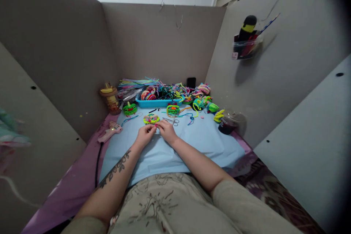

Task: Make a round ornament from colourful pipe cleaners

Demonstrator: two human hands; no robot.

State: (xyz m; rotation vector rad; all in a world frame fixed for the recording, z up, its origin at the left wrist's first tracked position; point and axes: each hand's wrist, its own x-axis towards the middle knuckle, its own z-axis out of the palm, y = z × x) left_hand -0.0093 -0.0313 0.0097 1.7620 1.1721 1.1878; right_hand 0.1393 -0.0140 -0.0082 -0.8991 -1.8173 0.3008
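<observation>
My left hand (pixel 146 134) and my right hand (pixel 166 130) meet over the light blue cloth, fingertips pinched together. Between them shows a small bright pink piece (pixel 156 125), too small to name; both hands seem to grip it. Just beyond my fingers lies a yellow-green fuzzy craft figure (pixel 151 119) with pink spots. A pair of scissors (pixel 175 121) rests past my right hand. Farther back sits a green and orange fuzzy figure (pixel 173 109), with loose blue and orange strands (pixel 189 117) beside it. A green figure (pixel 129 109) stands at the back left.
A blue tray (pixel 159 103) of fuzzy stems and yarn-like pieces spans the back. A pink glue gun (pixel 110 131) lies at left, its black cord running forward. A lidded tumbler (pixel 111 98) stands back left, a dark cup (pixel 228 124) at right. Grey panels (pixel 164 40) enclose the table.
</observation>
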